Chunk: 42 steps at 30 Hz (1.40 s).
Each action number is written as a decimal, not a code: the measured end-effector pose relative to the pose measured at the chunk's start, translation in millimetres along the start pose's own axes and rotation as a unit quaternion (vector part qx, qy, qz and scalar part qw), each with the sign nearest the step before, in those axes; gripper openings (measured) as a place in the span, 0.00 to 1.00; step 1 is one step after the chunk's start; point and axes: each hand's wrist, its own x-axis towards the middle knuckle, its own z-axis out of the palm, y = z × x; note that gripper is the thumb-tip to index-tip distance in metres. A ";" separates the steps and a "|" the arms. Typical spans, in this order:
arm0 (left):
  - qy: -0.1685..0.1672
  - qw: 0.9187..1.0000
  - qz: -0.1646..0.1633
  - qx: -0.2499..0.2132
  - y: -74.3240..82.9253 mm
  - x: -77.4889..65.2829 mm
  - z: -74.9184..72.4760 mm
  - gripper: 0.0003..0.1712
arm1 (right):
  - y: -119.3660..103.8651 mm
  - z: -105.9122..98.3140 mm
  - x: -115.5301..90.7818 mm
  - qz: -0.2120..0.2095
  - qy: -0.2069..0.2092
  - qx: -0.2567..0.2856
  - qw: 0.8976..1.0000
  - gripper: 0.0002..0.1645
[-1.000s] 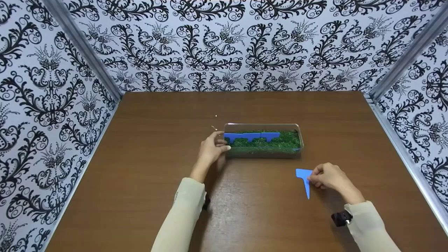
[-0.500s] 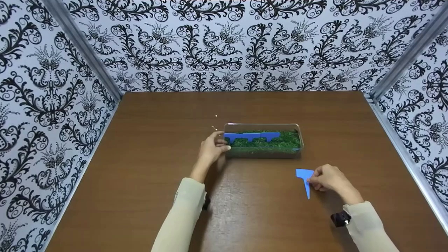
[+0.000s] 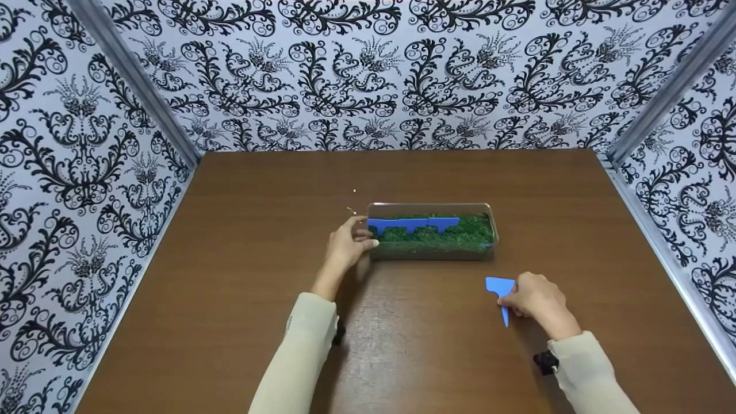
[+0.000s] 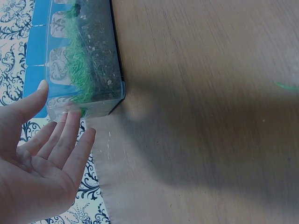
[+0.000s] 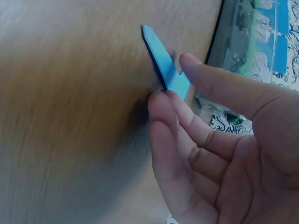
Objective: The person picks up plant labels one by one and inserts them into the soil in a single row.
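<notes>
A blue T-shaped plant label (image 3: pixel 499 284) lies front right of the clear box, its pointed stem toward the person. My right hand (image 3: pixel 535 302) pinches it near the top of the stem; in the right wrist view the label (image 5: pixel 161 58) shows between thumb and fingertips. At the box's left end my left hand (image 3: pixel 345 244) rests its spread fingers against the wall. The clear plastic box (image 3: pixel 431 253) holds green turf (image 3: pixel 471 230) over dark soil. Several blue plant labels (image 3: pixel 413 222) stand upright in a row in the turf, from the left end toward the right.
Brown wooden table (image 3: pixel 259 201) lies under everything, with patterned walls (image 3: pixel 368 75) at the back and sides. Small pale specks (image 3: pixel 352 210) lie left of the box. A green strand (image 4: pixel 286 86) lies on the wood in the left wrist view.
My right hand has shifted slightly toward the person and left, its thumb now across the label's stem. The label, the box and my left hand have stayed in place.
</notes>
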 end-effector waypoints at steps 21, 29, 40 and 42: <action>-0.001 1.000 -0.001 -0.013 -0.2 -1.5 3.1 0.33 | -2.6 5.0 -7.0 0.013 0.009 -0.017 1.000 0.28; -0.004 1.000 0.008 -0.029 0.3 -1.7 2.1 0.33 | 3.4 5.3 -9.3 -0.016 0.028 0.003 0.999 0.18; -0.002 1.000 0.006 -0.017 1.1 -1.3 0.4 0.33 | 12.1 2.2 -2.7 -0.079 0.021 0.065 0.995 0.10; -0.001 1.000 0.006 -0.015 1.5 -0.7 -0.5 0.33 | 12.0 0.9 -1.9 -0.091 0.023 0.085 0.992 0.08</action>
